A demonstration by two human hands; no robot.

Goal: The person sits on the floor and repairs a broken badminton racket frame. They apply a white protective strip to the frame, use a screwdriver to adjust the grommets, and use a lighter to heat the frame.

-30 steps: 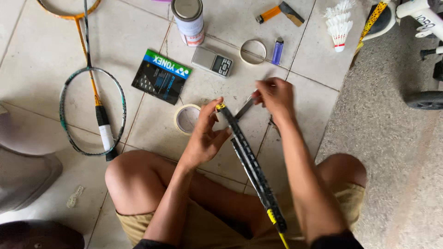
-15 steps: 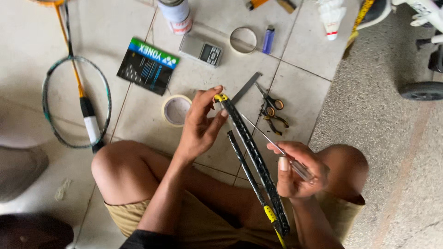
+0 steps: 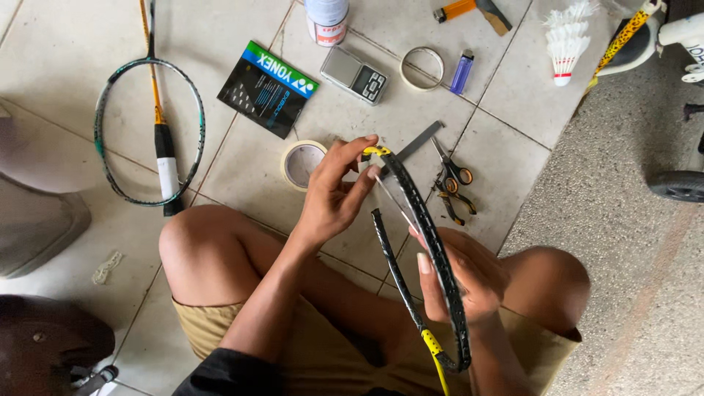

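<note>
Right hand (image 3: pixel 458 282) dropped lower since earlier frame, gripping racket frame (image 3: pixel 422 227) mid-rim; left hand (image 3: pixel 334 194) pinches its far tip, long axis running away from body

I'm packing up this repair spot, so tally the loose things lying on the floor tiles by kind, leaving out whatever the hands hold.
Rackets: 1
Tape rolls: 2
Lighters: 2
Scissors: 1
Pliers: 1
Pocket scales: 1
Shuttlecocks: 1
String packets: 1
Cans: 1
Total: 11
</note>
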